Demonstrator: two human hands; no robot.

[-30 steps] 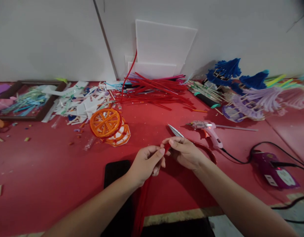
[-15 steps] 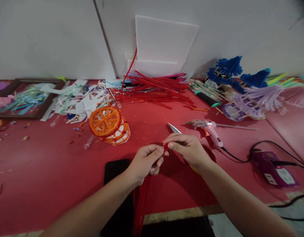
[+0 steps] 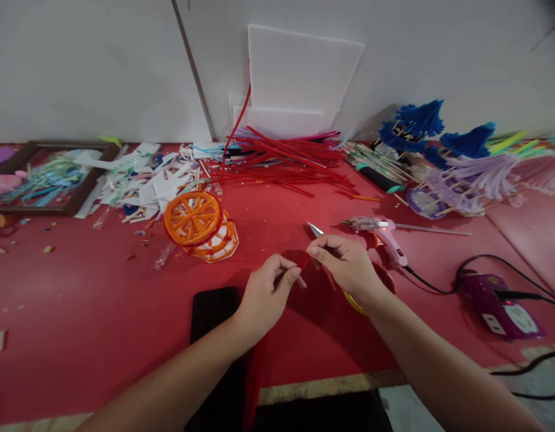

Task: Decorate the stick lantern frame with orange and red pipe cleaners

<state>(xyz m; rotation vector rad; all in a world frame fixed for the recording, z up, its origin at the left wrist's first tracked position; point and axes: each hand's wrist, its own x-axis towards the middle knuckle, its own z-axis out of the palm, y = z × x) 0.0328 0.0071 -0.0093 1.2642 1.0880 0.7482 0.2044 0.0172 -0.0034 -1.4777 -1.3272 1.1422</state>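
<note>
Between my two hands, above the red tabletop (image 3: 124,312), is a short red pipe cleaner piece (image 3: 305,260). My left hand (image 3: 270,291) pinches its lower end between thumb and forefinger. The upper end is in the fingertips of my right hand (image 3: 344,264), also pinched. Scissors (image 3: 315,230) lie partly under my right hand, with the blade tip and a yellow handle showing. More red pipe cleaners (image 3: 254,381) hang at the table's front edge below my left wrist. An orange wheel-topped piece (image 3: 194,219) stands to the left.
A pink glue gun (image 3: 389,240) and purple power box (image 3: 500,303) are at the right. A black phone (image 3: 214,309) lies by my left forearm. Red pipe cleaners (image 3: 290,157), white scraps (image 3: 158,189), a brown frame (image 3: 74,204) and blue fringed pieces (image 3: 419,120) line the back.
My hands have moved slightly apart, my right hand up and to the right. The fingers of my left hand have loosened, and more of the scissors' yellow handle shows.
</note>
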